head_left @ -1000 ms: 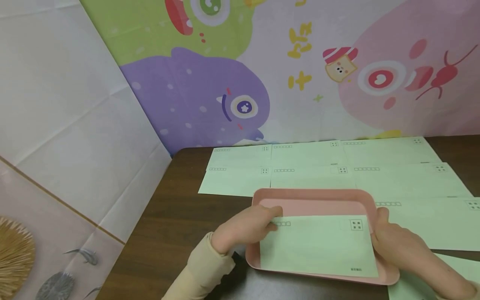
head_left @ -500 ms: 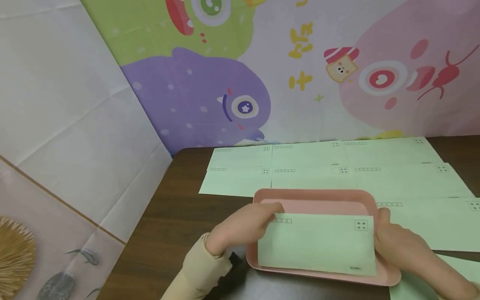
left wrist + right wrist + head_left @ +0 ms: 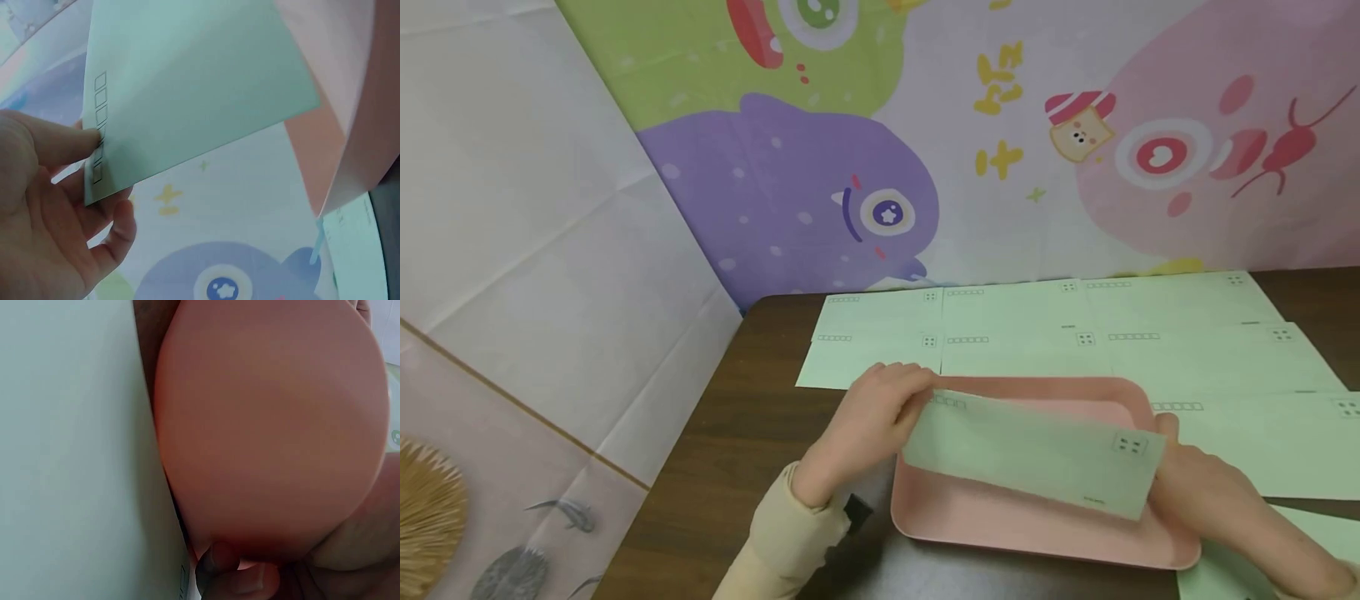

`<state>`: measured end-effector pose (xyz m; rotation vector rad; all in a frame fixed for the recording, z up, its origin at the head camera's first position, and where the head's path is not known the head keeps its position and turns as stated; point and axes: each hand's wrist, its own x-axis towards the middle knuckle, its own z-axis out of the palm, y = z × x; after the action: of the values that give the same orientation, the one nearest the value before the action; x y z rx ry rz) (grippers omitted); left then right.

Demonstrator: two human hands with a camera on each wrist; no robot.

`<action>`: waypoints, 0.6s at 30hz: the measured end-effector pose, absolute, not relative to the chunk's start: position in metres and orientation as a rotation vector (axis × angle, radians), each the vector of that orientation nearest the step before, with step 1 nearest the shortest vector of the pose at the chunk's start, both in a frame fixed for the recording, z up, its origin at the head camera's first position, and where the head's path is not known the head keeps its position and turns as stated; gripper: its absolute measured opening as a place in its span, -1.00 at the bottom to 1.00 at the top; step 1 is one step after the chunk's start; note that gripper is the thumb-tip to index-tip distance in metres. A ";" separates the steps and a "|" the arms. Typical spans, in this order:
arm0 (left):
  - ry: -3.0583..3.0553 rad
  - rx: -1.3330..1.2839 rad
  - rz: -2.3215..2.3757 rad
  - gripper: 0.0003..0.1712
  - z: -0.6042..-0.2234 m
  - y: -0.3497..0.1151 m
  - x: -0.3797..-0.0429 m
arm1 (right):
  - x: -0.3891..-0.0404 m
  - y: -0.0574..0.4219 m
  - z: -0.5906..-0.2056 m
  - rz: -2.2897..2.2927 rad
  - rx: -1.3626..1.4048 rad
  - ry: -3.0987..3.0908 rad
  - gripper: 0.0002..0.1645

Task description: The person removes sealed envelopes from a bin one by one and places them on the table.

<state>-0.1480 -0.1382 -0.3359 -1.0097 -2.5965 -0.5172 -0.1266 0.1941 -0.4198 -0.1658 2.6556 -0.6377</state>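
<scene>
My left hand (image 3: pixel 872 425) pinches the upper left corner of a pale green envelope (image 3: pixel 1030 450), thumb across its row of small printed boxes. In the left wrist view the envelope (image 3: pixel 187 94) hangs from the thumb and fingers of the left hand (image 3: pixel 56 200). It slants over a shallow pink tray (image 3: pixel 1000 512), left end raised, and the tray's bare floor shows below it. At the tray's right side my right hand (image 3: pixel 1210 492) grips the rim. The right wrist view shows its fingertips (image 3: pixel 234 575) curled at the pink tray (image 3: pixel 269 425).
Several matching envelopes (image 3: pixel 1022 308) lie in rows on the dark wooden table (image 3: pixel 730 475) behind and right of the tray. Another green envelope (image 3: pixel 1225 575) lies partly under the right forearm. A printed cartoon cloth (image 3: pixel 820 192) hangs behind the table.
The left hand has lifted the envelope out of the tray, its left end moving up and tilting. The right hand and the tray have stayed nearly still.
</scene>
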 end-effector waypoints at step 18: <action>-2.512 -0.598 -0.685 -0.81 -0.309 -0.190 -0.154 | -0.127 0.195 -0.425 -0.566 -0.140 2.728 -0.53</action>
<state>-0.1544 -0.1901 -0.3086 -0.5984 -2.5123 -0.6850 -0.1272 0.1948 -0.4253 -0.1396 2.7277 -0.5658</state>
